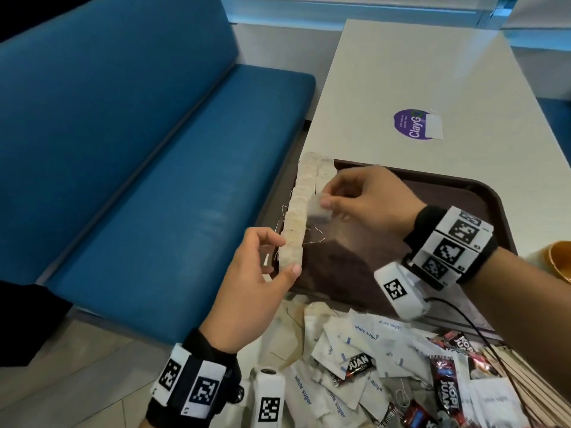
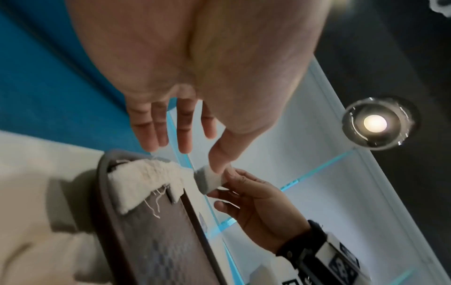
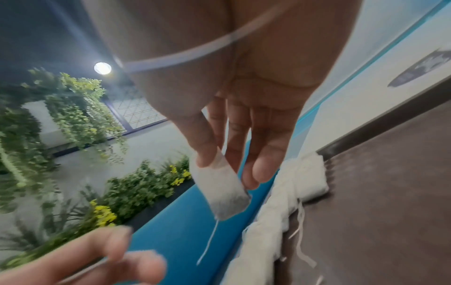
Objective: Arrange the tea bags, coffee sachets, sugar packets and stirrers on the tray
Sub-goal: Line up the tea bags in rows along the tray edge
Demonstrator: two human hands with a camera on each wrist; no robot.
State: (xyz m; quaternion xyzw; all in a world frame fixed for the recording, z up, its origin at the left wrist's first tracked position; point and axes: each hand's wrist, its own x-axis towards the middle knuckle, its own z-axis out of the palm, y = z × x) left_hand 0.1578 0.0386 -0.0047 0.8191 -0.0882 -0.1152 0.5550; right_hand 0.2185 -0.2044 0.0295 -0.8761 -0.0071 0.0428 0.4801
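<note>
Right hand (image 1: 367,202) pinching tea bag (image 1: 318,210), left hand (image 1: 259,273) loosely spread, tray (image 1: 482,196) partly hidden.

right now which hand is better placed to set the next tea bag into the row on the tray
Right. The right hand already pinches a tea bag just beside the row on the tray; the left hand holds none, at the row's near end.

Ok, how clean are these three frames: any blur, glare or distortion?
Head view: mostly sharp, edges bowed; right hand and its tea bag slightly smeared. Left wrist view: ceiling lamp flares, palm soft. Right wrist view: tea bag fairly clear, left hand and plants blurred.
</note>
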